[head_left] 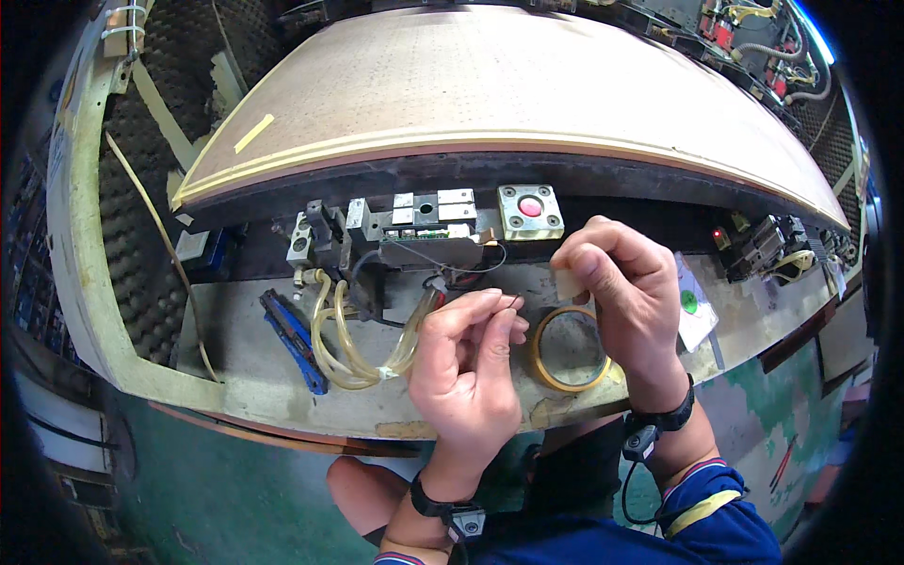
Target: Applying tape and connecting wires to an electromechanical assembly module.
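My left hand [468, 363] is closed in a pinch. Between its thumb and forefinger sticks out a thin dark pin-like piece [515, 301], too small to name. To its right and a little higher, my right hand [621, 282] pinches a small pale yellowish piece of tape [568, 285], which hangs below the fingertips. A roll of tape [540, 365] lies on the bench partly behind my right hand. Just beyond my hands stands a square metal block [516, 224] with a round pink centre. Left of it sits a small machine head [428, 247] with a cable.
Blue-handled pliers [299, 344] and looped clear hoses [331, 353] lie on the grey bench [254, 395] at left. A wide perforated board [490, 75] spans the back. A black motor unit [767, 250] sits at right. Near it rests a white card with a green spot [694, 306].
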Motion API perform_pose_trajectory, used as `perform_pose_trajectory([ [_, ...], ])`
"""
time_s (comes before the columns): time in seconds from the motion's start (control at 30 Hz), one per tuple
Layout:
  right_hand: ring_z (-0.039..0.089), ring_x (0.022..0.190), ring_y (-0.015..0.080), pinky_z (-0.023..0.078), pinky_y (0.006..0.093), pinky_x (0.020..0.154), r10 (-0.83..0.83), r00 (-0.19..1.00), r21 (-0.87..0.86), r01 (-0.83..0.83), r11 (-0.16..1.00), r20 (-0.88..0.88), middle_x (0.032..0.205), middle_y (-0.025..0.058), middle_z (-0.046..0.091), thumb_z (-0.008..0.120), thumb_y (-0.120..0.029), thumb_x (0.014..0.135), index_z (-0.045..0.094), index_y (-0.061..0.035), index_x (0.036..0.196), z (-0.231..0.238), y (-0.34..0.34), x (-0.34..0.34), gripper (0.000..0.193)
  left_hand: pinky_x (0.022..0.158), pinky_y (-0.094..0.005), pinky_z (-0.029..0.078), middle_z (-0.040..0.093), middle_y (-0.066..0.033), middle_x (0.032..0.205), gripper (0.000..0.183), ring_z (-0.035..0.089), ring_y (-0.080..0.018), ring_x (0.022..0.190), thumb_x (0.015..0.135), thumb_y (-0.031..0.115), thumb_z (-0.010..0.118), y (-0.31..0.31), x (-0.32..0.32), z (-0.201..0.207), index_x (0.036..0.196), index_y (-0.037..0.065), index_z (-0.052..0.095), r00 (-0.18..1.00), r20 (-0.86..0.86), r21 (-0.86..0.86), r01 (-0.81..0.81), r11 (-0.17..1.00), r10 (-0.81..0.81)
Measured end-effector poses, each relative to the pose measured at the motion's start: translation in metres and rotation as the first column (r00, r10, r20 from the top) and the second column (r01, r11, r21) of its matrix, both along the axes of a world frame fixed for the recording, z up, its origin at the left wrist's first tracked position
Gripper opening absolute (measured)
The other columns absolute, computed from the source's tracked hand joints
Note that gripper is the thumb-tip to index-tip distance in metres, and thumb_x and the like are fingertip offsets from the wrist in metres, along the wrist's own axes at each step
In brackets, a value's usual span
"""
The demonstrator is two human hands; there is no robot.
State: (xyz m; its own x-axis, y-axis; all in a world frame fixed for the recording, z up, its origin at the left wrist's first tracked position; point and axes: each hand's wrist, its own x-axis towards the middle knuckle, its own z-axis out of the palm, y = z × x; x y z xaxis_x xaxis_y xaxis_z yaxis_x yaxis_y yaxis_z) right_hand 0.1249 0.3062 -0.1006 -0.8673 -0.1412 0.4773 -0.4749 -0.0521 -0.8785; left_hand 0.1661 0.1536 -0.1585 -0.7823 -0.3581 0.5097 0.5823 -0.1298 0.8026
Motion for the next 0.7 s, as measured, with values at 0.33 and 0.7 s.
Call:
perform_pose_trajectory([
  [0.33,0.069,0.095,0.0072,0.057,0.0239,0.084,0.227,0.973,-0.089,-0.222,0.971,0.052,0.104,0.0045,0.072,0.086,0.001,0.093,0.068,0.0032,0.122,0.0002,0.0004,0.0039,0.034,0.082,-0.0264,0.061,0.077,-0.0153,0.116,0.018,0.075,-0.0139,0.092,0.102,-0.008,0.070,-0.0003,0.0035,0.0000,0.120,-0.006,0.070,0.999,0.027,0.070,0.028,0.997,-0.030],
  [0.7,0.070,0.089,0.0080,0.059,0.0258,0.078,0.233,0.970,0.115,-0.225,0.968,-0.070,0.100,0.0053,0.074,0.088,-0.002,0.091,0.071,0.0019,0.110,-0.0045,-0.0016,0.0014,0.026,0.082,-0.0267,0.055,0.075,-0.0129,0.113,0.013,0.069,-0.0142,0.094,0.107,0.001,0.065,0.0016,0.0020,0.0041,0.119,-0.004,0.068,0.996,-0.034,0.143,0.084,0.986,-0.080],
])
